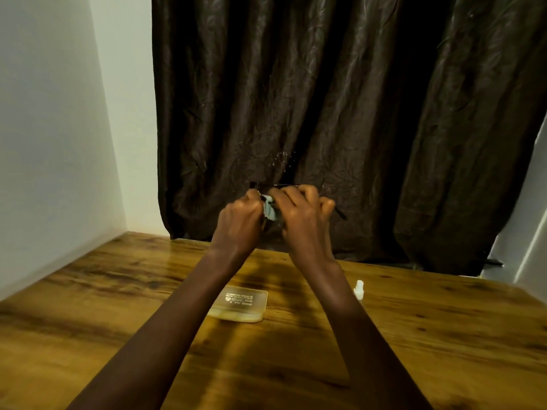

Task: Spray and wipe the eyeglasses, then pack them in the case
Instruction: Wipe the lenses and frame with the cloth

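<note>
Mid-wipe: left hand (239,216) pinched cloth (270,208) to a lens, right hand (302,216) gripped eyeglasses (260,185). Spray bottle (359,290) stood aside on bench (429,335); packing into case (242,303) not yet done.

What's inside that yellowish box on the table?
The case looks shut, so its inside is hidden; only lettering on the cloudy lid shows. The eyeglasses are outside: the right hand holds them up, the left hand pinches a cloth on them.

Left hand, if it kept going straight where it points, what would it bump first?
Probably the eyeglasses: the left hand holds the cloth right against them. Behind hangs the curtain, depth unclear.
</note>
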